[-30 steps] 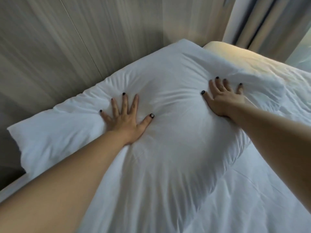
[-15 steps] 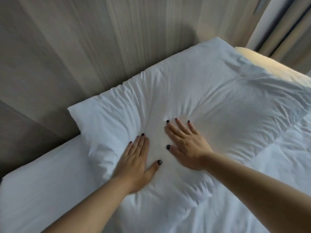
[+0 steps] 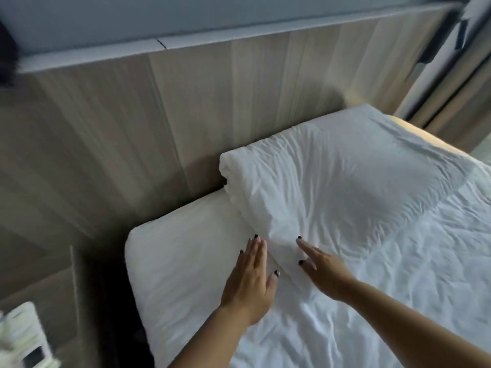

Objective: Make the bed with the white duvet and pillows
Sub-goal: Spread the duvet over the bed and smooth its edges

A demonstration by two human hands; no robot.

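A white pillow lies at the head of the bed against the wooden headboard. Below it spreads the wrinkled white duvet. The bare mattress corner shows at the left. My left hand lies flat with straight fingers at the pillow's near left edge, partly on the mattress sheet. My right hand rests flat just to its right, fingers straight, on the pillow's near corner. Neither hand holds anything.
A bedside table stands low at the left with a white phone on it. A dark gap runs between table and bed. Curtains hang at the far right. A yellowish pillow edge shows behind the white pillow.
Both hands have slid down and left off the pillow's middle to its near left corner. The view has pulled back, showing the mattress corner and bedside table.
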